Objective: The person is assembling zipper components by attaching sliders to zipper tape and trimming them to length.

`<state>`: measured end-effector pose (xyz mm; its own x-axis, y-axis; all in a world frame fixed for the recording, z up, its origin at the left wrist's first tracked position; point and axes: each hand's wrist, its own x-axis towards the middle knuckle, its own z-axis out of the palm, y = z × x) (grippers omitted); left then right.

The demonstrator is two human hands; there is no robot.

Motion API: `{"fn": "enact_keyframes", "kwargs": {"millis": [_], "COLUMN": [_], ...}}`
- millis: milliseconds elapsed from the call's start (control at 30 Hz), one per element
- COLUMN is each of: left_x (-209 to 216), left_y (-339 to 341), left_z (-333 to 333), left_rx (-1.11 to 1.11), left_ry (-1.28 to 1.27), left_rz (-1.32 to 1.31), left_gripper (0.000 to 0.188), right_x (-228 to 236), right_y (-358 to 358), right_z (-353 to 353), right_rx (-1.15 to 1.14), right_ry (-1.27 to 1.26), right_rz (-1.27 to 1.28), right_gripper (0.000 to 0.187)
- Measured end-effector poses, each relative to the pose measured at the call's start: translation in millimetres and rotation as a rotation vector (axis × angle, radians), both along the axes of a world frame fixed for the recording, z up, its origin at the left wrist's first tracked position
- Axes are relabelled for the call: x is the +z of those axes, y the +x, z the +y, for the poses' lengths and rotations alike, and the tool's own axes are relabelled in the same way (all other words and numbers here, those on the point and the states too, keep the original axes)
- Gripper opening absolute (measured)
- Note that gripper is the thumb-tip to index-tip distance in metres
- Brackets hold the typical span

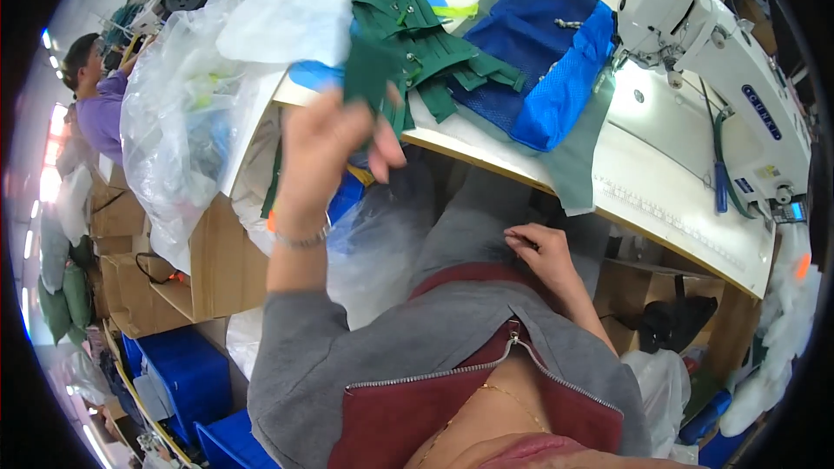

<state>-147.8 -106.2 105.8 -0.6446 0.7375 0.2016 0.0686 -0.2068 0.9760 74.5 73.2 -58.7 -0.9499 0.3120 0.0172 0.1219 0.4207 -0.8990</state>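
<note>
My left hand (334,143), blurred by motion, is raised at the table's front edge with its fingers closed on a dark green fabric piece (368,69). Just beyond it lies a heap of similar green fabric pieces (401,2) with small shiny metal fittings. My right hand (546,254) rests low over my lap, its fingers curled together. Whatever it may hold is hidden. A blue mesh-and-cloth piece (530,39) lies on the table right of the green heap, over a grey-green cloth (578,169) that hangs past the edge.
A white sewing machine (695,22) stands at the right of the white table (647,200), with a blue-handled tool (720,187) beside it. Clear plastic bags (178,122) bulge at the left, above cardboard boxes (217,260) and blue bins (187,373). Another person (100,113) in purple works far left.
</note>
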Motion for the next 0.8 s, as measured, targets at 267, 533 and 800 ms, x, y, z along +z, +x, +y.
{"fn": "enact_keyframes", "kwargs": {"millis": [267, 533, 800], "left_x": [-70, -97, -119], "left_y": [72, 83, 89], "left_z": [7, 19, 17], "left_rx": [-0.266, -0.387, -0.485], "left_ry": [-0.301, -0.327, -0.307], "left_rz": [-0.249, -0.455, -0.661], "left_gripper": [0.019, 0.025, 0.036], "right_x": [58, 67, 48], "right_y": [-24, -37, -28], "right_z": [-11, -17, -10], "right_rx": [0.02, -0.19, -0.209], "right_ry": [-0.314, -0.662, -0.79], "right_rz": [0.192, 0.072, -0.064], "right_gripper": [0.027, 0.014, 0.017]}}
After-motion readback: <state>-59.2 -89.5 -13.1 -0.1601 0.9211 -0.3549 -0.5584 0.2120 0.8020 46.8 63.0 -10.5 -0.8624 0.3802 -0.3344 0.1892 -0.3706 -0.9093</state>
